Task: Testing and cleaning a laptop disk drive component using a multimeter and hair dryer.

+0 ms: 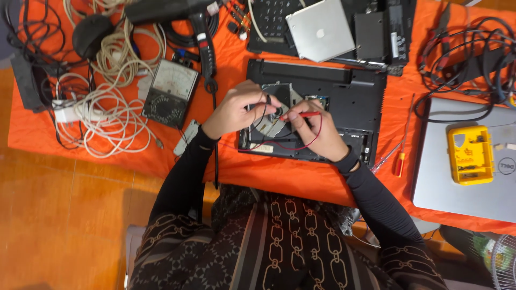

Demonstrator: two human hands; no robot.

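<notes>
A black laptop base (pixel 349 96) lies bottom-up on the orange cloth, with an opened area showing a silver disc-shaped part (pixel 274 124). My left hand (pixel 234 110) pinches a black test probe (pixel 267 100) over that part. My right hand (pixel 317 134) holds a red test probe (pixel 302 114), its tip pointing left toward the same spot. Red and black leads loop under my hands. An analog multimeter (pixel 171 91) sits to the left of my left hand.
White and black cables (pixel 107 107) pile at the left. A heat gun (pixel 199 27) lies at the top. Another dismantled laptop and a silver drive (pixel 320 29) sit behind. A grey laptop with a yellow box (pixel 470 156) and an orange screwdriver (pixel 399 161) are at the right.
</notes>
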